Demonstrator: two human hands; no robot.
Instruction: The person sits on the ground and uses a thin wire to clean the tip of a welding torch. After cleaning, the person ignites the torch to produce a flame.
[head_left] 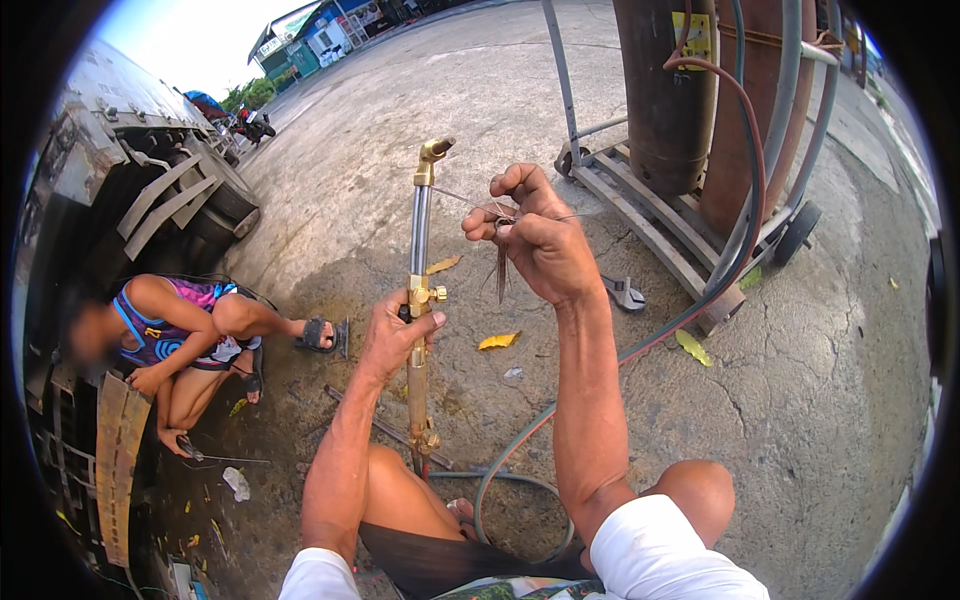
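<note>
Cutting torch (418, 292) held upright above the pavement (820, 420), left of the near corner of the cylinder cart (716, 318). It is gripped by the left hand (388, 335), fingers wrapped around the body just below the brass valves. Thin wires (502, 270) are pinched between thumb and fingertips of the right hand (545, 235); one is pointed toward the brass torch head (434, 151), contact can't be told. Step judged as handling one fine wire by the head. Best done with the torch held firm and the valves not knocked. The single wire should be pinched short and guided straight, since it will probably bend easily; the hanging wires should be tucked clear. Slack should be left in the looped hose (542, 418) so the torch isn't tugged. Adjustable wrench (624, 294) can be left on the pavement near the cart's left edge.
</note>
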